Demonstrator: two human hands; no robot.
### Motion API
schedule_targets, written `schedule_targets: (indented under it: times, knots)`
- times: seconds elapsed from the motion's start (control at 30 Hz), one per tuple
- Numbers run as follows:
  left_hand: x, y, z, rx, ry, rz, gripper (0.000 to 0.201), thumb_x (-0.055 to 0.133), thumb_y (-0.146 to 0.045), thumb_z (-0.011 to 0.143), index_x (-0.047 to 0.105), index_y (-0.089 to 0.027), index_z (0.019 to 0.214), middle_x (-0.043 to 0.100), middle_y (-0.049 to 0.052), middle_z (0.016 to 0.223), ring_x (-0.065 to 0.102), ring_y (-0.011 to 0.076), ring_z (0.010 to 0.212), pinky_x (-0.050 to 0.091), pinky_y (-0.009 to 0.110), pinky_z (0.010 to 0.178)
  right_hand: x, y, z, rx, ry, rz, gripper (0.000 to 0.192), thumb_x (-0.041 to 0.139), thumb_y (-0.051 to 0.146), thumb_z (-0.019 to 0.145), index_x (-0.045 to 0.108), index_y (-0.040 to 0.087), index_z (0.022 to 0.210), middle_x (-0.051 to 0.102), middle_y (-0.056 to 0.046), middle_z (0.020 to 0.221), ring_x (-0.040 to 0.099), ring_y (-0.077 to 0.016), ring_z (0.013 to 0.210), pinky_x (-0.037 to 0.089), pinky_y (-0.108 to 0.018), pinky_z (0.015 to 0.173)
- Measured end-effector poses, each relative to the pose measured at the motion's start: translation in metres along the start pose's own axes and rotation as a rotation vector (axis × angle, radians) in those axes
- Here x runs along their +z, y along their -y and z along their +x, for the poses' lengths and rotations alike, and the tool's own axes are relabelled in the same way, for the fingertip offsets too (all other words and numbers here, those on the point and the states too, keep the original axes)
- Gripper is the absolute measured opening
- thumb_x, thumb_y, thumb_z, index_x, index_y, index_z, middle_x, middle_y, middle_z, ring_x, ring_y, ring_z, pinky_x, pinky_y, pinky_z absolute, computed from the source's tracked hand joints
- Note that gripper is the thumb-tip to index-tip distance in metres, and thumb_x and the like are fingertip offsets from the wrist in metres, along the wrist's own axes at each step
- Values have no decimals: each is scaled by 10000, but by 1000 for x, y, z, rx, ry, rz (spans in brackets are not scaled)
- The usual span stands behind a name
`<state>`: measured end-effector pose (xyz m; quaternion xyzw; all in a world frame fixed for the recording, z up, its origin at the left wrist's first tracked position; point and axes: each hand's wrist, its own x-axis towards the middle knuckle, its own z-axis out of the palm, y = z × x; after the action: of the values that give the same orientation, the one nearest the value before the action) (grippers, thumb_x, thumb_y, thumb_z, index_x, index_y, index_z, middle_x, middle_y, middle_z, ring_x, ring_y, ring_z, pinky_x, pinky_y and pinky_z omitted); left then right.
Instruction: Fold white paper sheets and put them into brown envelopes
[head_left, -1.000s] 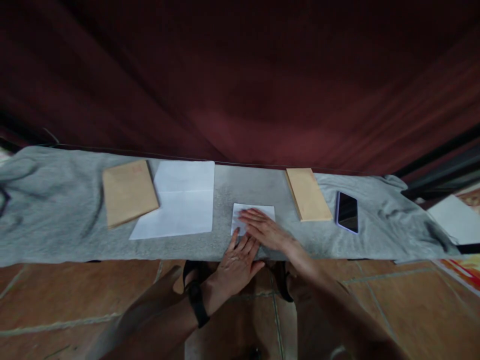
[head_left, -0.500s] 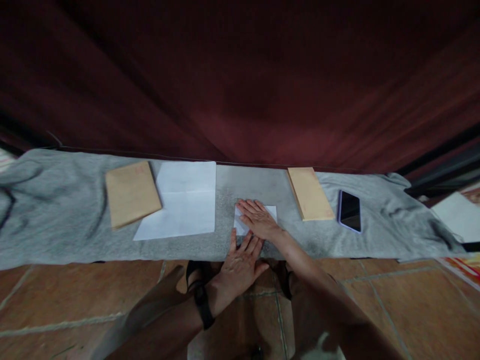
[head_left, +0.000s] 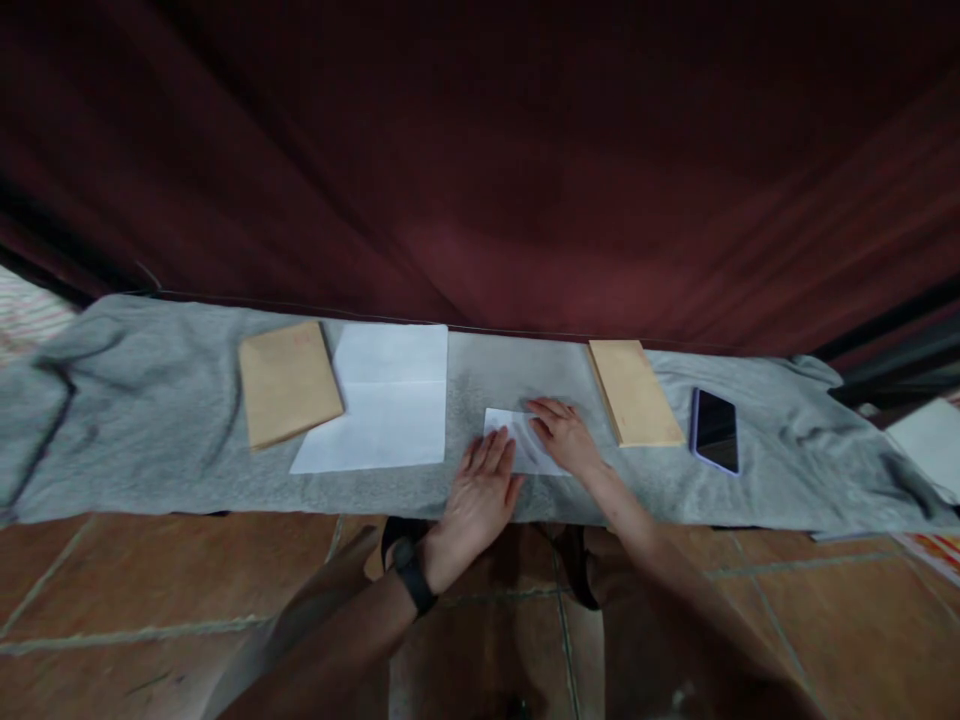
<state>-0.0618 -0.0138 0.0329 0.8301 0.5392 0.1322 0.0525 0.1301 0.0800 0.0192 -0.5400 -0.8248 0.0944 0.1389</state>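
Observation:
A small folded white paper [head_left: 514, 440] lies on the grey cloth [head_left: 150, 430] near its front edge. My right hand [head_left: 564, 437] rests flat on the paper's right part, fingers pointing left. My left hand [head_left: 480, 492] lies flat at the paper's left front corner, fingers spread and touching its edge; a black band is on that wrist. Neither hand grips anything.
A larger creased white sheet [head_left: 386, 410] and a brown envelope [head_left: 289, 381] overlapping it lie to the left. Another brown envelope stack [head_left: 634, 392] and a dark phone [head_left: 715, 430] lie to the right. A dark red curtain [head_left: 480, 170] hangs behind. Below is tiled floor [head_left: 150, 590].
My right hand slid rightward across the folded paper. My left hand moved forward onto the cloth at the paper's left edge. The view shifted slightly left.

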Motion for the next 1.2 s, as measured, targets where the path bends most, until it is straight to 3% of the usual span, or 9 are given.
schedule_targets:
  times: [0.2,0.5,0.7,0.83,1.0,1.2]
  knots:
    - [1,9,13,-191,79,89,539,419,-354,1005,467,-83,1469,413,208,1573,390,331,1459,299,496,1193,-7,-11,-3,16,5,51,355,566,251,965,643,245,1312,643,-96,1286,578,-248,1183,440,-410,1018]
    - [-6,5,29,-245,89,51,567,490,-332,972,459,-94,1485,456,181,1552,439,357,1403,372,485,1129,-15,-13,3,162,88,152,293,761,266,818,698,228,1101,675,-65,1112,597,-238,1081,422,-382,951]
    - [-4,12,35,-236,65,-11,599,531,-323,948,428,-95,1492,506,185,1504,458,358,1362,380,485,1101,-25,-15,5,206,207,240,92,748,237,796,707,204,872,674,-39,943,624,-203,907,448,-325,830]
    - [-6,20,40,-235,31,-55,641,582,-303,917,397,-91,1493,548,187,1438,500,336,1289,402,454,1071,-28,-14,1,183,231,373,140,727,211,807,690,185,939,666,-37,966,640,-172,885,467,-284,805]
    - [-9,21,41,-269,23,-16,593,638,-332,887,483,-91,1407,586,177,1282,538,318,1181,420,425,1034,-33,-3,-7,192,249,237,377,792,273,752,662,196,1097,681,-51,1023,629,-220,969,442,-344,871]
    - [-4,22,43,-273,5,-87,531,706,-288,832,571,-108,1313,615,160,1167,561,315,1116,436,430,1003,-33,1,-9,199,320,214,175,763,277,759,678,205,894,682,-39,908,613,-219,887,410,-318,773]
